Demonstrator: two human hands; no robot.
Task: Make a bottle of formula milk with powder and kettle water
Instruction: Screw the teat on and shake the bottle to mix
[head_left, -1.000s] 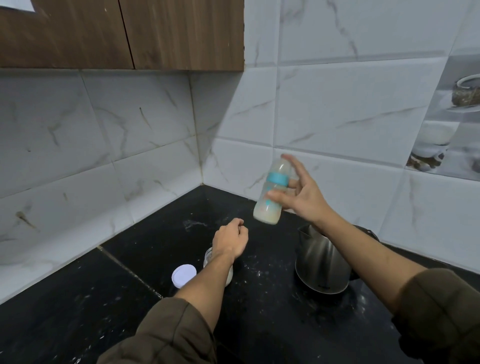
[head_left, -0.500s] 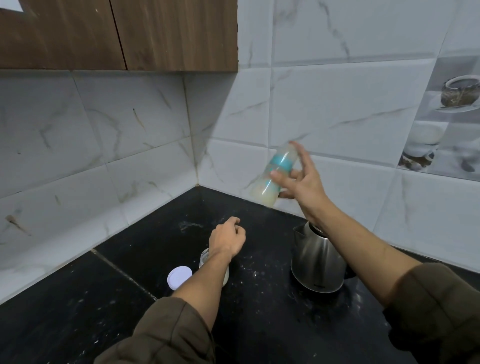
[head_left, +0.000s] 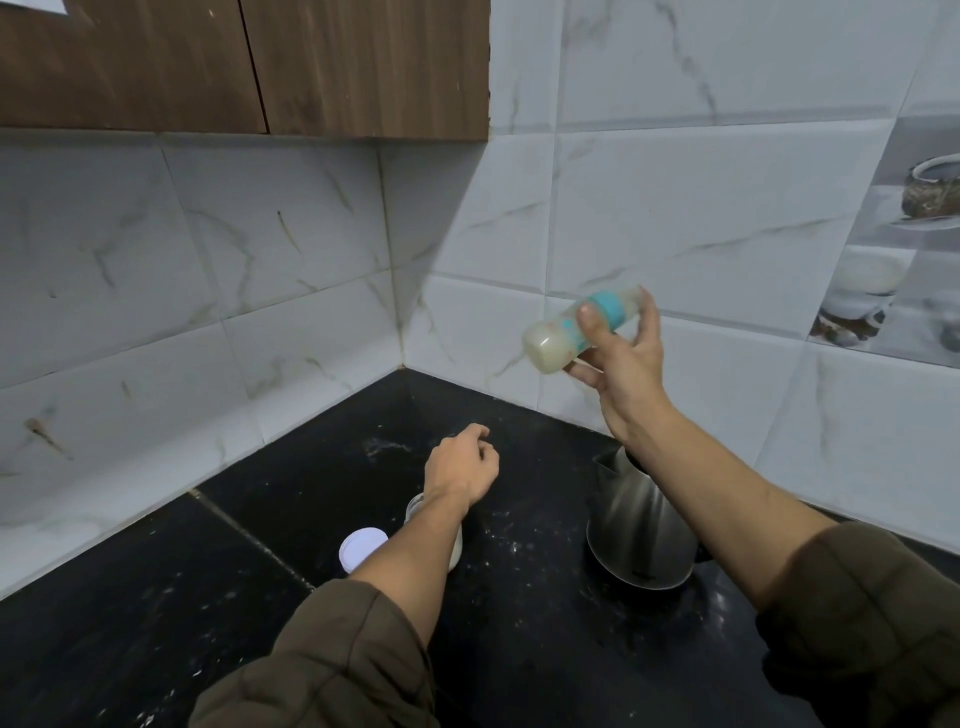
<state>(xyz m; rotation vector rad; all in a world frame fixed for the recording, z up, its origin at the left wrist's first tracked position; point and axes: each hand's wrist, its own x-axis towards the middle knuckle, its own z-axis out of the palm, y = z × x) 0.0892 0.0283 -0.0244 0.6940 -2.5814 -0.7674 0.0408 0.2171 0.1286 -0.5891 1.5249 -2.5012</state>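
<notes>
My right hand (head_left: 621, 364) holds a baby bottle (head_left: 558, 335) in the air in front of the wall tiles. The bottle has a teal ring, holds pale milk and lies tilted, base toward me and to the left. Below that arm a steel kettle (head_left: 641, 530) stands on the black counter (head_left: 208, 623). My left hand (head_left: 460, 465) hovers over the counter as a loose fist with nothing in it. Under its forearm stands a glass powder jar (head_left: 415, 506), mostly hidden. Its white lid (head_left: 358, 545) lies to the left.
White marbled tile walls meet in a corner behind the counter. A wooden wall cabinet (head_left: 249, 62) hangs at the upper left. Spilled powder specks dot the counter between the jar and the kettle.
The bottle has gone from nearly upright to tilted almost on its side, and has risen and shifted right in my right hand. My left hand has stayed where it was.
</notes>
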